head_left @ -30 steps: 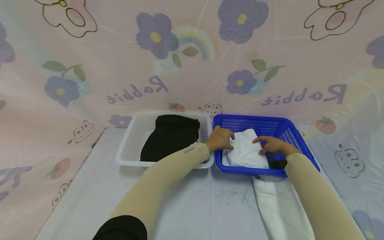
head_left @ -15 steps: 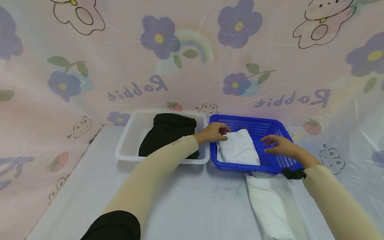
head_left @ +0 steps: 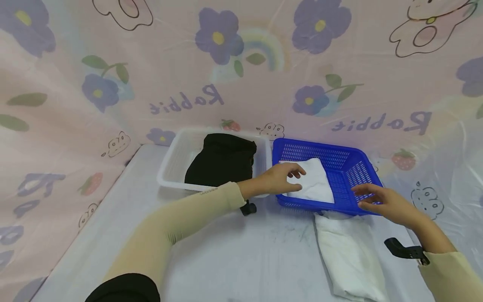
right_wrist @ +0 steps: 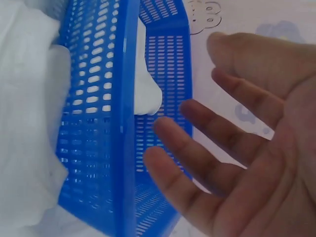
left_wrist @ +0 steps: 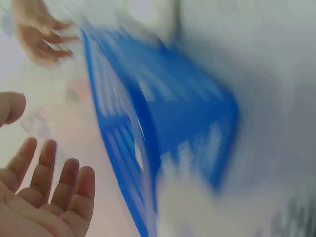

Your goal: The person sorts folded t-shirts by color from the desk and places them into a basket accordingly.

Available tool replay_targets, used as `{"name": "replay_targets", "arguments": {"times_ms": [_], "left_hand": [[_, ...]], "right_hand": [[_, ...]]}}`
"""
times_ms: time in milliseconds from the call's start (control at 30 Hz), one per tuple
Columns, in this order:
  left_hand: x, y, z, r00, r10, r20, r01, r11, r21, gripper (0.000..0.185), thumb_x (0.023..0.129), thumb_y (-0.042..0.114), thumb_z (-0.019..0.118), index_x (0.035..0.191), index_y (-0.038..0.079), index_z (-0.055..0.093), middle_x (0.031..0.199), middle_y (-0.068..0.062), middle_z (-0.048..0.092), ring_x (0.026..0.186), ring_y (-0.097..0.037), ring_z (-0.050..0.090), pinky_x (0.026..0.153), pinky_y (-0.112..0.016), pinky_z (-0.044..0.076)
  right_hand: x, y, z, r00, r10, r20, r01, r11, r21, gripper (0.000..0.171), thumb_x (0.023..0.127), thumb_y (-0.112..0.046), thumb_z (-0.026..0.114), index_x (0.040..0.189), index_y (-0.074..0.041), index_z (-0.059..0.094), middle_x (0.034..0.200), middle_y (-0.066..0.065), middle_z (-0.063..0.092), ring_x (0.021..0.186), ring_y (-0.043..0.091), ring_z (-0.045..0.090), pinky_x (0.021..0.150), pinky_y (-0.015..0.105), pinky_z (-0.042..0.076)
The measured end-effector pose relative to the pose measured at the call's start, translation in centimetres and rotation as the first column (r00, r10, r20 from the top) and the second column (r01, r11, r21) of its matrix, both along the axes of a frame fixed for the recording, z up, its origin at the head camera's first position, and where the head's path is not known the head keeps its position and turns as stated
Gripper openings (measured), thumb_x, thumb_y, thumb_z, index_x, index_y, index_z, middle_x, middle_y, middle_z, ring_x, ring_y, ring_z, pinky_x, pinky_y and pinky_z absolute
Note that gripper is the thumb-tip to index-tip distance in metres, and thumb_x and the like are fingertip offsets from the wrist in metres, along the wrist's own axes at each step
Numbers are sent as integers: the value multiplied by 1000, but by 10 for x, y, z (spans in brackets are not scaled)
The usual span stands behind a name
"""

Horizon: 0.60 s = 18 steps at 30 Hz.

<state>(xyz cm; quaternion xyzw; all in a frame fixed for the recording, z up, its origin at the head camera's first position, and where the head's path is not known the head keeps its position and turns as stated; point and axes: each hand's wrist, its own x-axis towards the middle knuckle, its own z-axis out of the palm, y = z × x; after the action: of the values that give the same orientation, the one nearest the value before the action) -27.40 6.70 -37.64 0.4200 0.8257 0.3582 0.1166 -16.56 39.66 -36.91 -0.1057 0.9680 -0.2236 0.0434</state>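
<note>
A folded white cloth (head_left: pixel 314 180) lies in the left part of a blue plastic basket (head_left: pixel 345 167). Over that basket's left side hovers my left hand (head_left: pixel 281 180), fingers loosely bent with nothing between them. My right hand (head_left: pixel 392 205) is at the basket's right front corner, fingers spread and holding nothing; the right wrist view shows its fingers (right_wrist: pixel 197 163) apart from the rim. In front of the basket, a second folded white cloth (head_left: pixel 349 256) lies on the table. The left wrist view is blurred, but the left hand's fingers (left_wrist: pixel 44 168) show there, extended.
A white plastic basket (head_left: pixel 171 167) holding a folded black cloth (head_left: pixel 224 159) stands left of the blue one. Both are near the table's (head_left: pixel 226 251) back edge, against a printed curtain (head_left: pixel 241 84). My left forearm passes in front of the white basket.
My right hand has left the cloth in the blue basket and drawn back to the right and toward me. My left hand has lifted off the cloth too. The head view has shifted slightly.
</note>
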Motion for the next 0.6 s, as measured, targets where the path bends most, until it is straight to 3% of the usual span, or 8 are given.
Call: {"name": "replay_targets", "arguments": {"times_ms": [133,233,333,500,600], "left_hand": [[31,11,-8,998,-56,36,54,996,72,41,90,25,67,129,18,57,122,1,61,112,-12,58,92,-18,46],[51,23,-20,987,-77,140,60,991,122,39,90,24,68,128,18,58,121,1,60,107,-10,61,89,-17,47],[68,36,-38,962,-62,264,27,990,136,37,90,25,68,125,20,61,121,2,59,98,-4,60,83,-14,46],[94,56,-69,921,56,386,-75,997,35,44,86,28,71,128,28,58,122,2,60,85,0,54,70,-18,45],[108,67,-85,886,163,434,-165,986,-35,52,82,30,74,130,36,53,117,3,58,87,-4,53,70,-23,44]], "right_hand": [[17,1,-3,999,42,6,-42,999,-31,41,92,-20,66,129,-7,55,122,23,61,90,-12,56,70,19,52],[27,2,-8,998,58,27,-57,997,-57,41,92,-18,65,130,-5,54,122,24,61,91,-10,57,70,21,52],[35,4,-15,997,39,72,-35,998,-56,44,92,-21,65,131,-3,53,125,25,59,94,5,64,70,26,54],[50,9,-34,993,-14,120,19,999,-35,49,90,-23,68,131,-2,53,128,27,57,99,34,64,72,33,56],[58,16,-48,993,-22,113,25,999,-24,50,88,-24,70,130,-4,55,129,25,56,103,12,63,74,29,55]]}}
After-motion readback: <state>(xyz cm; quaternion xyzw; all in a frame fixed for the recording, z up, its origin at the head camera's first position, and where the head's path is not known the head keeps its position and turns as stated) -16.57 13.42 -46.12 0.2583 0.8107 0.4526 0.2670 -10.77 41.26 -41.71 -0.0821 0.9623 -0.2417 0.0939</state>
